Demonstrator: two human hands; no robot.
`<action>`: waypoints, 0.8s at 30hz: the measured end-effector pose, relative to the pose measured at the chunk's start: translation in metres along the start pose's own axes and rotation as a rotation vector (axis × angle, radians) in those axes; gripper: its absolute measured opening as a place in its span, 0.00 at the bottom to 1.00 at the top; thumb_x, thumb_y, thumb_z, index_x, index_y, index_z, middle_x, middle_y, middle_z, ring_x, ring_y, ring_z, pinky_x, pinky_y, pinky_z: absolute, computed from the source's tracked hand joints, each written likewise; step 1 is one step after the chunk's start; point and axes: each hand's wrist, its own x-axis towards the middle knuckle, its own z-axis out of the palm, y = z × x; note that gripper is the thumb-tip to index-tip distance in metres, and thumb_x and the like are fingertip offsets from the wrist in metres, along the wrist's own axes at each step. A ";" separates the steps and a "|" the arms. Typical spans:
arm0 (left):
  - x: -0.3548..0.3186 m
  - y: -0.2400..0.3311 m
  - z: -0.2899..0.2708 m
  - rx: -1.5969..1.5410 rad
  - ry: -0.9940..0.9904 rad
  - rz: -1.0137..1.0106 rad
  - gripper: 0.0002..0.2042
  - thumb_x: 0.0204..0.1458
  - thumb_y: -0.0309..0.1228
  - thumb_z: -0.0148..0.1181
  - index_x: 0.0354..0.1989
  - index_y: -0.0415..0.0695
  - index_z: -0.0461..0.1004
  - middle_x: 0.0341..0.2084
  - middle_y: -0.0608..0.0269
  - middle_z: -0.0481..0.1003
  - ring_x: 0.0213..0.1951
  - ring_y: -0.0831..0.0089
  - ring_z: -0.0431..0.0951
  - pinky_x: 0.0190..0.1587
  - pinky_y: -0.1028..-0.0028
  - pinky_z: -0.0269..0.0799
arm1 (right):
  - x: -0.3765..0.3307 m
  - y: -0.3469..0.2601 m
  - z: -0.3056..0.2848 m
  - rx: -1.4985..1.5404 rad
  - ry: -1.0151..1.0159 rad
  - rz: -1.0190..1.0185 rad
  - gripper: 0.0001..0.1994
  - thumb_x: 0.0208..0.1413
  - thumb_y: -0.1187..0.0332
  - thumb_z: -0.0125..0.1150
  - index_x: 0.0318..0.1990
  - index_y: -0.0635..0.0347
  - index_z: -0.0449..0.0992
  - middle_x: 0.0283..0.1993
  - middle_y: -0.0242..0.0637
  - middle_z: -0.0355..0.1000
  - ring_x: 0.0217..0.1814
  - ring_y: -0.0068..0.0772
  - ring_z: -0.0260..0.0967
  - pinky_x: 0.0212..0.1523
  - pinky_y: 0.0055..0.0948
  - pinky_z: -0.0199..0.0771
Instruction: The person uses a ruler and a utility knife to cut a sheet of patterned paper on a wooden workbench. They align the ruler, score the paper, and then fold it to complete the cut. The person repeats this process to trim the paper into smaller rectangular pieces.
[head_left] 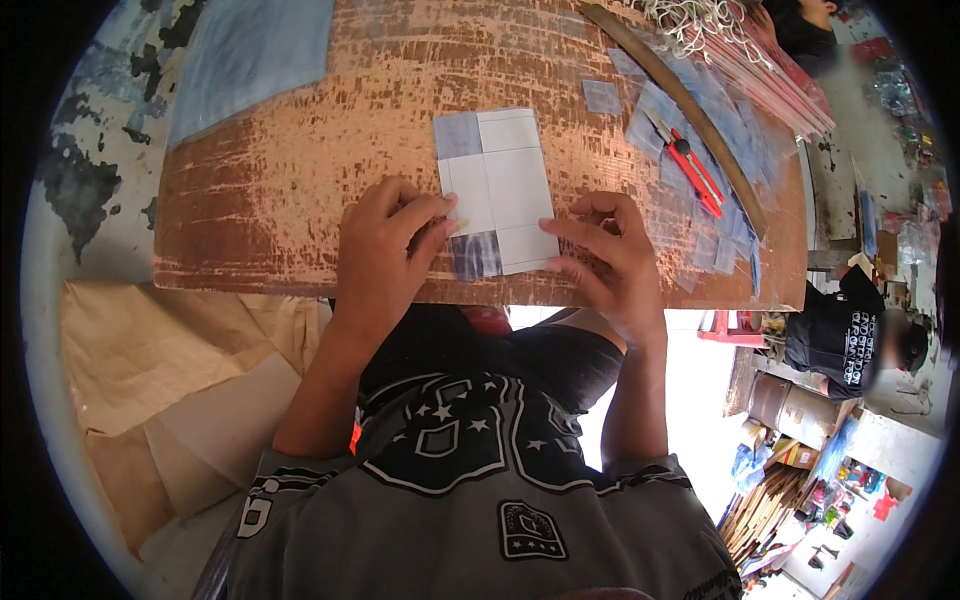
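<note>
White, gridded rectangular sheet with two grey-blue squares along its left side lies at the centre of the frame on a worn brown wooden table; the left hand, half curled, has fingertips at the sheet's left edge; the right hand, likewise curled, touches its right edge; whether either grips it, I cannot tell; red-handled snips lie at upper right, near a long curved brown strip.
</note>
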 end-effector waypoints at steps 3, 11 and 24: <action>0.000 0.000 -0.001 -0.010 -0.004 -0.006 0.12 0.51 0.23 0.74 0.44 0.42 0.86 0.32 0.60 0.74 0.34 0.64 0.77 0.39 0.65 0.71 | -0.005 -0.002 0.001 -0.033 -0.011 -0.068 0.21 0.46 0.68 0.81 0.52 0.47 0.89 0.55 0.36 0.70 0.55 0.38 0.68 0.51 0.35 0.73; -0.001 0.000 0.000 -0.074 -0.027 -0.081 0.10 0.53 0.30 0.74 0.43 0.46 0.86 0.31 0.64 0.73 0.37 0.62 0.75 0.45 0.61 0.69 | -0.003 -0.001 0.007 -0.179 -0.019 -0.095 0.19 0.48 0.68 0.80 0.50 0.46 0.89 0.56 0.38 0.72 0.58 0.43 0.69 0.53 0.40 0.78; -0.002 -0.001 0.003 -0.040 -0.017 -0.065 0.10 0.54 0.31 0.73 0.45 0.47 0.86 0.33 0.63 0.75 0.39 0.61 0.77 0.46 0.60 0.69 | -0.002 -0.003 0.006 -0.200 -0.001 -0.112 0.18 0.48 0.68 0.80 0.49 0.45 0.89 0.55 0.37 0.73 0.54 0.43 0.71 0.52 0.40 0.78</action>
